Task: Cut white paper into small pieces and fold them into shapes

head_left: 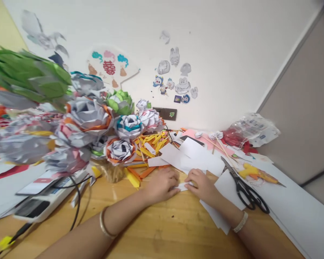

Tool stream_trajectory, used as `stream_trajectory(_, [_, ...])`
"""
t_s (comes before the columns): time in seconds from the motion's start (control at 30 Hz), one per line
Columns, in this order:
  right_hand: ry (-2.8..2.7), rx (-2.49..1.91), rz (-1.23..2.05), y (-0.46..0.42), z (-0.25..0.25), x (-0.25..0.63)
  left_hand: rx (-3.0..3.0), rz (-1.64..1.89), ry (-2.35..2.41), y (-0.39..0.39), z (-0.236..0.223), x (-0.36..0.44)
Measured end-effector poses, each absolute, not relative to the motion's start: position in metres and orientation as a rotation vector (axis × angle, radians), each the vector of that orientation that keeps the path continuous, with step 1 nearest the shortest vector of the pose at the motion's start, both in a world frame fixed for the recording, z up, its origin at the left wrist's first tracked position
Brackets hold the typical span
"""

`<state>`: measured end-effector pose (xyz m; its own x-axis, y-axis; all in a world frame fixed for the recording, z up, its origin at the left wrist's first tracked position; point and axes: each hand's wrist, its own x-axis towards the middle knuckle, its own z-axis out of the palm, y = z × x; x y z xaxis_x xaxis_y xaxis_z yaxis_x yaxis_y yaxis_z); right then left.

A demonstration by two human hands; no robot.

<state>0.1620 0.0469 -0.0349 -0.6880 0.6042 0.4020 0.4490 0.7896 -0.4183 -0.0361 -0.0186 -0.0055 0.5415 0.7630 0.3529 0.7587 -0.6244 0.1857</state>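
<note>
Between my two hands lies a small piece of folded white paper (183,186) on the wooden table (162,223). My left hand (162,184) has its fingers closed on the paper's left end, pressing it down. At the other end, my right hand (201,185) pinches the same piece, its fingers bent over the edge. Just beyond the fingers are loose white sheets (197,154), and more white paper (214,216) lies partly under my right forearm. Black scissors (243,187) rest to the right of my right hand.
Large paper flowers (86,115) crowd the left side. Yellow and orange paper strips (148,147) are heaped behind my left hand. A power strip (40,205) with cables sits at left. A yellow glue gun (259,173) and a plastic bag (256,129) lie at right, near the wall.
</note>
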Motion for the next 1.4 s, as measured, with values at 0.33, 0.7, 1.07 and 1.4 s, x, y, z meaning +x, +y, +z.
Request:
stream_trajectory(0.33, [-2.702, -0.473, 0.141, 0.037, -0.018, 0.167, 3.226, 0.418, 1.175, -0.021, -0.007, -0.035])
stream_trajectory(0.7, [-2.701, -0.538, -0.038, 0.039, -0.024, 0.159, 2.962, 0.500, 1.483, -0.018, -0.010, -0.032])
stream_trajectory(1.07, [-2.390, -1.032, 0.479, 0.055, -0.033, 0.160, 2.553, 0.557, 1.770, -0.014, -0.013, -0.032])
stream_trajectory(1.4, [-2.395, -1.045, 0.496, 0.050, -0.028, 0.157, 2.484, 0.611, 1.733, -0.013, -0.015, -0.027])
